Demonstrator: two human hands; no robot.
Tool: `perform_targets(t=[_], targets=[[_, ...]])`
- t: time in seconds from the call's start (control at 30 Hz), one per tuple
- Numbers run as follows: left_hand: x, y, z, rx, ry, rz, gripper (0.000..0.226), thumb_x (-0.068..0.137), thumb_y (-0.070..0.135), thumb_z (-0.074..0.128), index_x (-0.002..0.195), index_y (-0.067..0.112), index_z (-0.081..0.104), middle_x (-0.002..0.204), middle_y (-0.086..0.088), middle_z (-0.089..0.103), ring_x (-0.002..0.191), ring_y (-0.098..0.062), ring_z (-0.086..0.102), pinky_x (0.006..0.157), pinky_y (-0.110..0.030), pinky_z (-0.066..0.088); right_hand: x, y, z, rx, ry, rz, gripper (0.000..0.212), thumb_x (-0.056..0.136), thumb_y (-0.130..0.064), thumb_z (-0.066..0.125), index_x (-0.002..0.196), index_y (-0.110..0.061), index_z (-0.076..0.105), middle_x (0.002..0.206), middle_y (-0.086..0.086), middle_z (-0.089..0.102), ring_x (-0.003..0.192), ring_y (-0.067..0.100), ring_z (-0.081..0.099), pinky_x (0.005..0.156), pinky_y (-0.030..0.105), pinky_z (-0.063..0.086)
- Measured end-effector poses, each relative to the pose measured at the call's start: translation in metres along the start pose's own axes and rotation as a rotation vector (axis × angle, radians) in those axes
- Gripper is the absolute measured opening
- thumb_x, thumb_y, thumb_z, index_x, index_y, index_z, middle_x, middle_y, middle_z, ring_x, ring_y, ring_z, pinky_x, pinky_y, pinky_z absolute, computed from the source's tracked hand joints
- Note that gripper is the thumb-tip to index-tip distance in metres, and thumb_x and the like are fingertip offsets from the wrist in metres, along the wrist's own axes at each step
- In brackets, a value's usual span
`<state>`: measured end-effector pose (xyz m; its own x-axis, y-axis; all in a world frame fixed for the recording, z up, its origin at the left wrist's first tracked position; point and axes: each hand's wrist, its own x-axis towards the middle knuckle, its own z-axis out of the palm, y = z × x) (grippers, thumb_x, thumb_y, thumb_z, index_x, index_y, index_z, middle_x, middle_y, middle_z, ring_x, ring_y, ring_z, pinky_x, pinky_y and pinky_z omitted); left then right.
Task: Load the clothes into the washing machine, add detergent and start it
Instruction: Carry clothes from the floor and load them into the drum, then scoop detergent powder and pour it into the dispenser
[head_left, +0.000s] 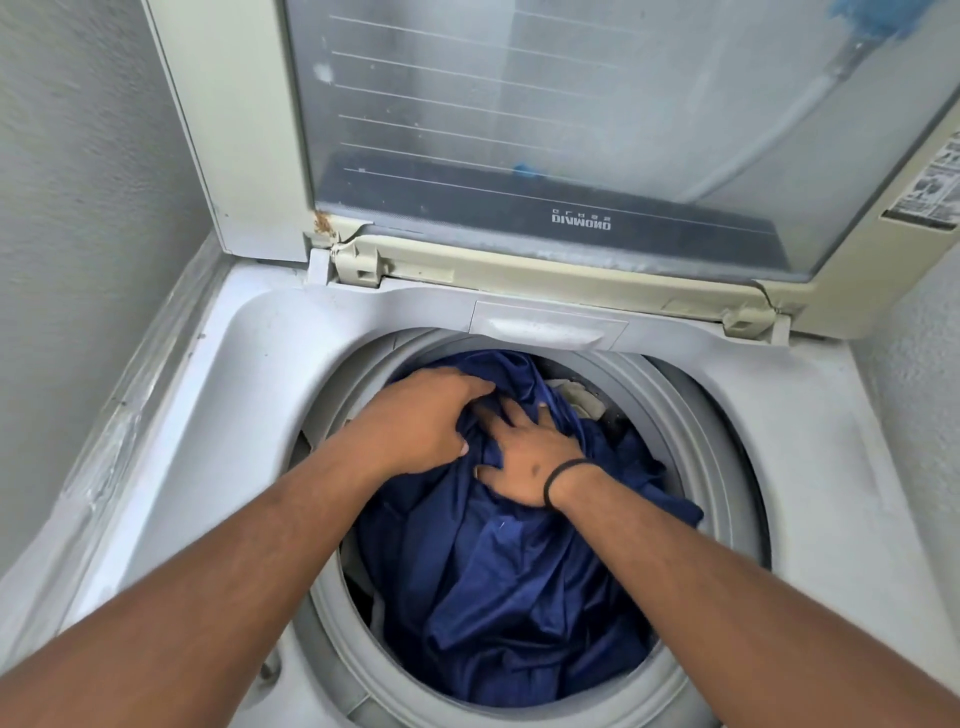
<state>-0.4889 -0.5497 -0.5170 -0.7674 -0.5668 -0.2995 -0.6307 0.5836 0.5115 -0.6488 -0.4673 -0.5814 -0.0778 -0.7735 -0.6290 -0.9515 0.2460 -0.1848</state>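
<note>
Wall (78, 208) — grey, textured, along the washer's (249, 395) left edge. Left hand (415, 421) — over the drum's (691, 410) far-left rim, fingers curled into the blue cloth (498, 582), gripping a fold. Right hand (524, 457) — just beside it, fingers spread flat, pressing the cloth; black band (563, 480) on the wrist. Blue cloth fills the drum; pale item (582, 397) near the far rim. Lid (519, 130) upright along the washer's back edge.

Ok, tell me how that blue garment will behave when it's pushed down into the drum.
The blue garment looks floppy: it lies in deep folds and bunches under the left hand and right hand. Its slight sheen suggests thin, light, rather slippery fabric. It will probably crumple down easily, then spring back a little.
</note>
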Motion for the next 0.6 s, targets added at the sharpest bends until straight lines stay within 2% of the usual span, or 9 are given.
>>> perform_targets(t=[0.03,0.1,0.17,0.2,0.23,0.27,0.37,0.47,0.6], targets=[[0.0,0.0,0.001,0.011,0.021,-0.021,0.064,0.084,0.023,0.073,0.144,0.031,0.052,0.142,0.003,0.056,0.133,-0.021,0.049,0.102,-0.03,0.042,0.004,0.0,-0.01,0.054,-0.043,-0.013,0.086,0.087,-0.056,0.057,0.156,-0.042,0.009,0.166,-0.004,0.007,0.151,0.039,0.009,0.115,0.059,0.028],[0.002,-0.001,0.0,-0.026,0.102,-0.068,0.057,0.086,0.036,0.072,0.14,0.032,0.055,0.137,0.004,0.06,0.128,-0.019,0.055,0.102,-0.032,0.046,0.002,-0.003,-0.034,0.233,-0.016,-0.078,0.072,0.087,-0.045,0.064,0.152,-0.033,0.036,0.158,0.002,0.036,0.142,0.029,0.037,0.113,0.043,0.036],[0.002,0.0,-0.004,-0.147,0.226,-0.088,0.045,0.089,0.048,0.067,0.13,0.028,0.064,0.123,0.005,0.069,0.113,-0.016,0.064,0.096,-0.037,0.052,-0.011,-0.004,-0.057,0.476,0.193,-0.097,0.04,0.088,-0.037,0.066,0.125,-0.021,0.067,0.123,0.0,0.068,0.112,0.014,0.062,0.094,0.033,0.05],[0.001,0.001,-0.007,-0.206,0.297,-0.091,0.043,0.09,0.054,0.063,0.123,0.027,0.068,0.114,0.006,0.072,0.105,-0.015,0.067,0.09,-0.039,0.054,-0.02,-0.002,-0.066,0.552,0.329,-0.069,0.027,0.088,-0.037,0.065,0.104,-0.017,0.075,0.097,-0.005,0.074,0.09,0.007,0.066,0.08,0.03,0.053],[0.001,0.003,-0.01,-0.231,0.361,-0.084,0.045,0.09,0.06,0.058,0.117,0.027,0.07,0.107,0.008,0.074,0.099,-0.014,0.068,0.086,-0.039,0.055,-0.03,0.001,-0.071,0.621,0.453,-0.034,0.028,0.087,-0.04,0.065,0.085,-0.014,0.075,0.075,-0.009,0.07,0.07,0.005,0.064,0.067,0.029,0.051],[0.0,0.004,-0.012,-0.229,0.412,-0.07,0.046,0.09,0.065,0.053,0.111,0.028,0.071,0.102,0.009,0.074,0.094,-0.013,0.068,0.082,-0.038,0.056,-0.04,0.005,-0.074,0.704,0.555,0.007,0.034,0.084,-0.043,0.066,0.076,-0.01,0.072,0.065,-0.009,0.068,0.06,0.007,0.062,0.062,0.029,0.051],[-0.003,0.007,-0.014,-0.313,0.482,-0.044,0.044,0.09,0.067,0.049,0.097,0.031,0.073,0.091,0.016,0.074,0.085,-0.002,0.067,0.077,-0.036,0.056,-0.064,0.008,-0.079,0.881,0.791,0.08,0.037,0.079,-0.044,0.067,0.069,-0.008,0.068,0.069,0.003,0.072,0.069,0.019,0.07,0.072,0.04,0.059],[-0.002,0.008,-0.012,-0.579,0.449,-0.079,0.044,0.088,0.069,0.053,0.091,0.031,0.075,0.086,0.013,0.075,0.083,-0.005,0.068,0.082,-0.037,0.056,-0.072,0.008,-0.087,0.641,1.004,0.114,0.025,0.084,-0.04,0.068,0.07,-0.02,0.063,0.064,-0.01,0.065,0.062,0.006,0.062,0.065,0.031,0.055],[0.003,0.015,-0.009,-0.973,0.316,-0.199,0.052,0.083,0.07,0.057,0.103,0.026,0.075,0.1,0.005,0.078,0.099,-0.016,0.072,0.089,-0.038,0.056,-0.074,0.007,-0.094,0.457,0.987,0.1,0.027,0.089,-0.043,0.063,0.078,-0.018,0.061,0.07,-0.005,0.067,0.067,0.02,0.064,0.063,0.038,0.056]])
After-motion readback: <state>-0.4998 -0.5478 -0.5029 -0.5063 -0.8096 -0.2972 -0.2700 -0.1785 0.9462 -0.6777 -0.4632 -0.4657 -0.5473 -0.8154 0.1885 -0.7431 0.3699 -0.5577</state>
